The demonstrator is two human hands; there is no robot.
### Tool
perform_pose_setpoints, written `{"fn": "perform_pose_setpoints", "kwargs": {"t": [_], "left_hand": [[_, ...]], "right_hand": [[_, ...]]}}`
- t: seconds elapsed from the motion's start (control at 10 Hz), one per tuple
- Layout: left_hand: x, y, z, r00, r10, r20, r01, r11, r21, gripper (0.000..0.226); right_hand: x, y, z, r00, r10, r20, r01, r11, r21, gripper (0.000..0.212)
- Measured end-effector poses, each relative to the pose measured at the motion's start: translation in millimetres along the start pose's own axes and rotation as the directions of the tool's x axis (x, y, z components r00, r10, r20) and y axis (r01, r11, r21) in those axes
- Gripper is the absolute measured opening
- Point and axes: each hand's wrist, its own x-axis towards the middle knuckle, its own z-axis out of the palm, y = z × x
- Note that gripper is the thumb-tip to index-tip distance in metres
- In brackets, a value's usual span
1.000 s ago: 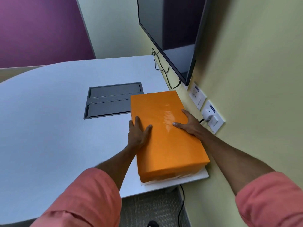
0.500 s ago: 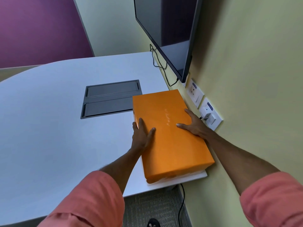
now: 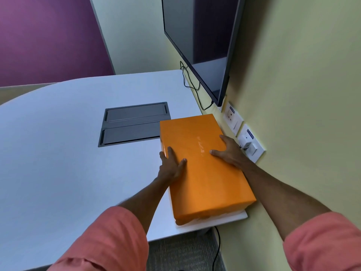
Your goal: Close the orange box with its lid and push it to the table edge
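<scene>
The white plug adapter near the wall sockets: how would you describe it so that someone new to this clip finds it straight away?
Start at the dark wall-mounted screen on the yellow-green wall. Below its lower corner sit two white socket plates; the plug adapter sticks out of the nearer one, just beyond the right hand resting on the orange box. The farther socket plate has nothing plugged in.

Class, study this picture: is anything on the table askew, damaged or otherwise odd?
Nothing is damaged or spilled. The orange box lies closed, at a slight angle to the table edge by the wall, with the left hand and right hand flat on its lid.
</scene>
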Motion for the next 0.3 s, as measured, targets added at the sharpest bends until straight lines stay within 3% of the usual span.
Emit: {"fn": "perform_pose_setpoints", "kwargs": {"t": [0.3], "left_hand": [[4.0,-2.3,-31.6,0.994,0.071,-0.086,-0.058,0.988,0.144,0.092]], "right_hand": [[3.7,-43.1,1.9,0.990,-0.105,-0.092,0.093,0.988,-0.127,0.077]]}}
